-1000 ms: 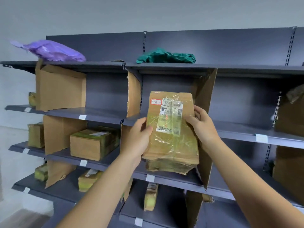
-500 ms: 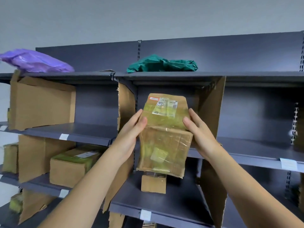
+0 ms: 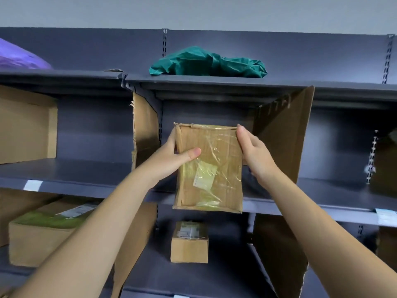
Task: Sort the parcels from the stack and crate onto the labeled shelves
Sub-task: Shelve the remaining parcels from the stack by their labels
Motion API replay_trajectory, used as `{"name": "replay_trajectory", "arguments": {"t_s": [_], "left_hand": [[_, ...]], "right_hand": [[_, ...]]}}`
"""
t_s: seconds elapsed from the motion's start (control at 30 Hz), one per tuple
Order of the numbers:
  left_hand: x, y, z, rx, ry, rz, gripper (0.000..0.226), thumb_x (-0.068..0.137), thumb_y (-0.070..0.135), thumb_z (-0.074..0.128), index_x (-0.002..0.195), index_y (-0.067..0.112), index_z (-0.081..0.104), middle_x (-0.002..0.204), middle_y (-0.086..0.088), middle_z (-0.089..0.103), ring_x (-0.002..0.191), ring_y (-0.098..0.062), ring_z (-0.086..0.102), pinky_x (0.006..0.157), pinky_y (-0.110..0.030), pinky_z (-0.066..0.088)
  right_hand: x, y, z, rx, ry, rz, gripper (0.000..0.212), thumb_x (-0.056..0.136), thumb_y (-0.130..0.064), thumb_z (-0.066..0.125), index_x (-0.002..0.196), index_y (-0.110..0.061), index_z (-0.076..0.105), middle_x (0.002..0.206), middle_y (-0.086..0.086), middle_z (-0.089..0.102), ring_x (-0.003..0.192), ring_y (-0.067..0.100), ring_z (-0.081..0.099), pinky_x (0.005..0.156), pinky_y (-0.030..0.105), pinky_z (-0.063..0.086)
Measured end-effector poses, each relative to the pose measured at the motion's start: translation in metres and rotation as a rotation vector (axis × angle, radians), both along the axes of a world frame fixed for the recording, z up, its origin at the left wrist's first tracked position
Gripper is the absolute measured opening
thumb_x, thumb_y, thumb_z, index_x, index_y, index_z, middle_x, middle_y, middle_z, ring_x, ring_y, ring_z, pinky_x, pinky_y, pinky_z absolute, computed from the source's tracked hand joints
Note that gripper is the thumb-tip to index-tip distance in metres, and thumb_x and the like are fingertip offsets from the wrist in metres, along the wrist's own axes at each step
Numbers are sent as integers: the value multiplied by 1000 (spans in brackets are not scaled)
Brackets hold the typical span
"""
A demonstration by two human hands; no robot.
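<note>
Left hand (image 3: 171, 157), right hand (image 3: 256, 155) grip taped parcel (image 3: 209, 168) before grey shelf (image 3: 90, 175).

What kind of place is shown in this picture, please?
Probably a parcel sorting or storage room. Dark metal shelves carry white label tags on their front edges, cardboard dividers split them into bays, and both hands hold a taped cardboard parcel at one bay.

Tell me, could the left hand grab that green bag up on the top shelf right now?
Probably not right now. The left hand is busy gripping the taped parcel together with the right hand. The green bag lies higher, on the top shelf, though nothing blocks the way up.
</note>
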State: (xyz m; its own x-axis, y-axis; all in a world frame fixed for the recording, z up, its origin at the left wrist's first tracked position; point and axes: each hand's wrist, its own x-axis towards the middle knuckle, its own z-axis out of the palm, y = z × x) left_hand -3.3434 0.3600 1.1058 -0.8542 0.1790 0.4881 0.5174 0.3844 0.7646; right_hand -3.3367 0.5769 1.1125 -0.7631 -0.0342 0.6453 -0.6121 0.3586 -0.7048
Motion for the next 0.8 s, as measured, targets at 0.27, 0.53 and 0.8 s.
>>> {"name": "replay_trajectory", "arguments": {"t_s": [0.27, 0.53, 0.8], "left_hand": [[-62, -6, -6, -69, 58, 45, 59, 91, 36, 64, 142, 26, 37, 138, 7, 51, 122, -13, 48, 95, -29, 36], [-105, -2, -15, -93, 74, 117, 55, 96, 34, 58, 144, 19, 36, 141, 0, 51, 127, -22, 49, 93, -28, 37], [-117, 8, -21, -68, 56, 171, 60, 98, 33, 55, 146, 10, 27, 142, -9, 47, 122, -27, 51, 86, -33, 40]], "right_hand": [[-56, -26, -1, -73, 48, -214, 49, 101, -53, 33, 130, -20, 56, 118, 0, 64, 110, 16, 59, 103, 42, 46], [-87, -42, -1, -62, -11, -359, 57, 102, -54, 27, 139, -17, 48, 122, -1, 60, 111, 15, 55, 95, 32, 45], [-92, -51, -11, -85, -34, -432, 52, 105, -46, 24, 132, -12, 54, 115, 0, 61, 108, 17, 56, 88, 29, 41]]}}
